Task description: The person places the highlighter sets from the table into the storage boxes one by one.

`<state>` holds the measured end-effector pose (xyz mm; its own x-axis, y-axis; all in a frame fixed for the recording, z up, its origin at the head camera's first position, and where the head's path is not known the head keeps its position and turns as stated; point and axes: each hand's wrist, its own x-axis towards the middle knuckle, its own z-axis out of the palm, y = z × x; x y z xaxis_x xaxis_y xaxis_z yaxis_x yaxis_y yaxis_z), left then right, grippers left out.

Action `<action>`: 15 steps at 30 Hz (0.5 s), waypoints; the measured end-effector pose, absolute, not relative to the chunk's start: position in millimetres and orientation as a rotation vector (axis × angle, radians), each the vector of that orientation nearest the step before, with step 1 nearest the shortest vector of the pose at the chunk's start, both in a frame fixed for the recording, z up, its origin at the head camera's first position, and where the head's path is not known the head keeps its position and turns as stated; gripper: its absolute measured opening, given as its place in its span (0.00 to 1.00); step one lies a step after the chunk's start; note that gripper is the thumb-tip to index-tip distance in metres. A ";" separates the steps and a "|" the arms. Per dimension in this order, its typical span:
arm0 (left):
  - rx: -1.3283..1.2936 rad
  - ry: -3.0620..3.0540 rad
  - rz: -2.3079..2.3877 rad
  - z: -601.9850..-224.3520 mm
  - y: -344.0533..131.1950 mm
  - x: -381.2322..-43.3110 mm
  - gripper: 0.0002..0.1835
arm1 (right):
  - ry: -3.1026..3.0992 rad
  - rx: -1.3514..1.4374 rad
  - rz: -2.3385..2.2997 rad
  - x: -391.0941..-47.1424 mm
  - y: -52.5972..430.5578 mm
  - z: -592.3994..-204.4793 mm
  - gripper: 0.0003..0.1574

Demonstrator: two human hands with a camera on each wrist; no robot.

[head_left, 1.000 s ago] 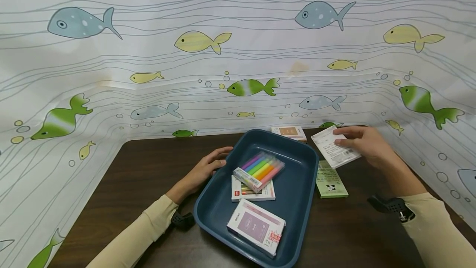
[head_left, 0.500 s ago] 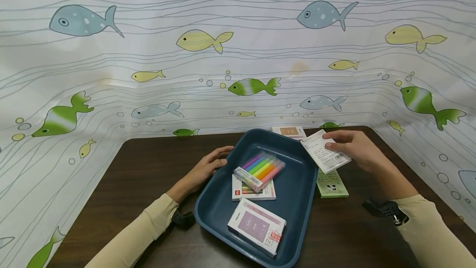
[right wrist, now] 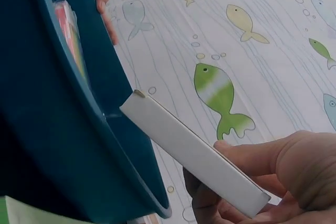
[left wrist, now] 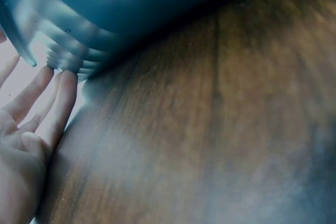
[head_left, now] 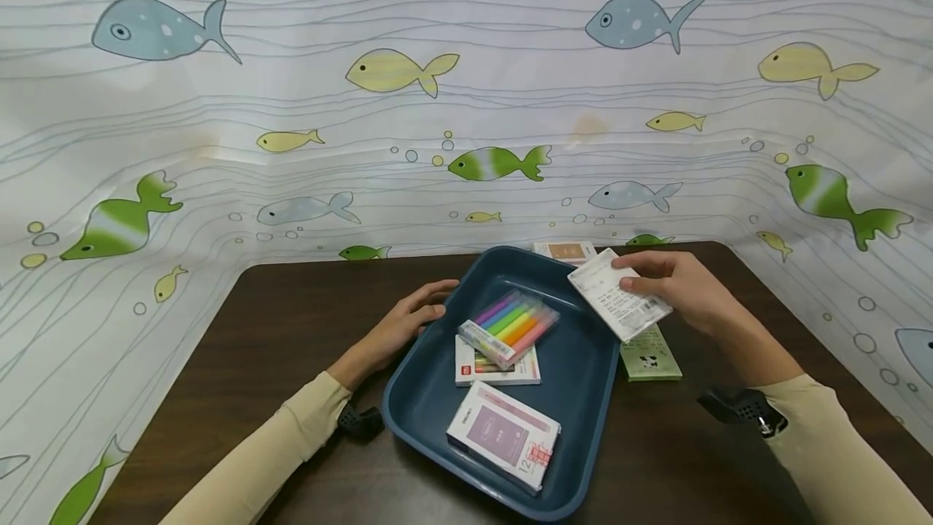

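My right hand (head_left: 681,286) pinches a flat white box (head_left: 615,294) covered in small print, tilted above the right rim of a dark blue plastic bin (head_left: 583,383). In the right wrist view the box's plain narrow side (right wrist: 194,148) faces the camera, between thumb and fingers. My left hand (head_left: 397,330) touches the bin's left side with mostly straight fingers, seen against the outer wall (left wrist: 73,35) in the left wrist view. Inside the bin lie a clear pack of coloured markers (head_left: 510,326), partly over a white box with a red logo (head_left: 503,375), and a white and purple box (head_left: 503,432).
A green pad with a cow picture (head_left: 651,355) lies on the dark wooden table (head_left: 291,330), right of the bin and partly under the held box. Behind the bin sits a white and tan box (head_left: 564,252). A fish-patterned sheet (head_left: 408,128) surrounds the table.
My right hand has moved left with the white box, from above the green pad to over the bin's right rim. The left hand and the bin have stayed in place.
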<state>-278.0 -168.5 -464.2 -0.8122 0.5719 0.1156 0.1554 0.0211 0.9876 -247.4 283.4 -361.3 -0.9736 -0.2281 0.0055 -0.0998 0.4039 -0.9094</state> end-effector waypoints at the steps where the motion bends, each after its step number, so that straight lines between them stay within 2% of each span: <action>1: 0.747 1.986 1.855 -463.8 -168.9 -278.5 0.27 | 2.524 -0.312 -1.632 -247.5 281.2 -361.1 0.33; 15: 0.749 1.967 1.859 -463.2 -170.2 -278.6 0.27 | 2.328 -0.534 -1.630 -237.7 230.8 -370.5 0.23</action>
<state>-278.6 -170.2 -463.2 -0.8063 0.5804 0.1139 0.1465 0.0093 0.9892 -237.7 230.8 -370.5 -0.9018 -0.4321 0.0059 -0.1535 0.3075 -0.9391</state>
